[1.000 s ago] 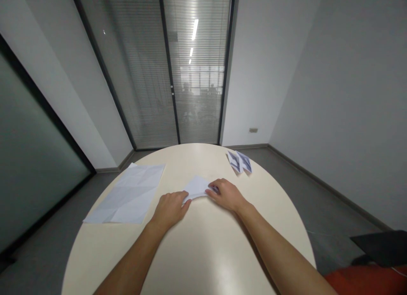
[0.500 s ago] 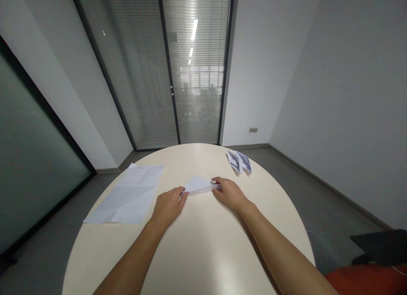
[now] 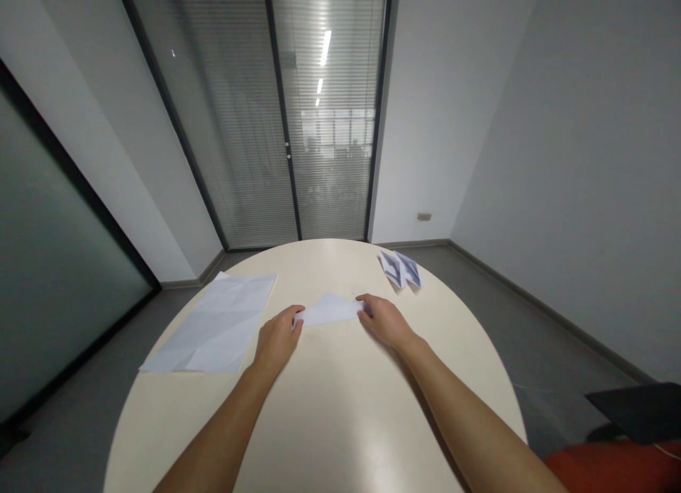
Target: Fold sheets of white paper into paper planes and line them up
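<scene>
A small white folded paper (image 3: pixel 328 311) lies between my hands near the middle of the table, with a peak at its far side and a long straight edge towards me. My left hand (image 3: pixel 277 339) pinches its left end between thumb and fingers. On the other side, my right hand (image 3: pixel 387 321) grips the right end. The fingertips of both hands cover the paper's corners. Creased white sheets of paper (image 3: pixel 218 326) lie flat to the left of my left hand.
The round cream table (image 3: pixel 330 422) fills the lower view. Two folded paper pieces with dark printing (image 3: pixel 401 270) stand at its far right edge. At the lower right are a red seat (image 3: pixel 617 468) and a dark flat object (image 3: pixel 638 411). A glass door with blinds (image 3: pixel 330 174) stands beyond.
My left hand has shifted slightly left and up, to the paper's left end. More of the folded paper shows, and its near strip looks flatter. My right hand has barely moved.
</scene>
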### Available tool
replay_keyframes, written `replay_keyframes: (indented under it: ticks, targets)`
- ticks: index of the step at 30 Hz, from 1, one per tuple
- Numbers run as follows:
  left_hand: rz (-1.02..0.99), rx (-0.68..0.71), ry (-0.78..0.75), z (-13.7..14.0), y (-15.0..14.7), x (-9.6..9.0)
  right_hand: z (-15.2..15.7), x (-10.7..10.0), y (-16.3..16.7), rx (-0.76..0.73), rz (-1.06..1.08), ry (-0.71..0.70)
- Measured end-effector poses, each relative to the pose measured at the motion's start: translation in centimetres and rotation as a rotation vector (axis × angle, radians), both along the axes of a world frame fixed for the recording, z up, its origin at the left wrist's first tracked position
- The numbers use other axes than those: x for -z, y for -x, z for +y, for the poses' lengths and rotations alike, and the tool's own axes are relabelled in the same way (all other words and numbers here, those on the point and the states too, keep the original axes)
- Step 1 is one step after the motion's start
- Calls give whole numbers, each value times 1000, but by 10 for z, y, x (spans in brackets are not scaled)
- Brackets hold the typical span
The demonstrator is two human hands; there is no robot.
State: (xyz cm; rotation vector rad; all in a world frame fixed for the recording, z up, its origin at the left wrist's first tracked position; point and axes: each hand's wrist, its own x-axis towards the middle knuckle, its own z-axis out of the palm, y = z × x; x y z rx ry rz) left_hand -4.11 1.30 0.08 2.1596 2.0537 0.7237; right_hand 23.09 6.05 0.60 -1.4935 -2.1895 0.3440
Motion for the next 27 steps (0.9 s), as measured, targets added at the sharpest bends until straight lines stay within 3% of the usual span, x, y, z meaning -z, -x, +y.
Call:
replay_keyframes:
  ticks: [11, 18, 27]
  targets:
    - [-6, 109, -83, 6, -2, 14, 5, 10, 0, -23, 16, -49]
    - [116, 175, -148, 8, -4, 15, 5, 9, -1, -68, 29, -74]
    - [251, 299, -104, -1, -12, 8, 3, 8, -1, -58, -75, -124]
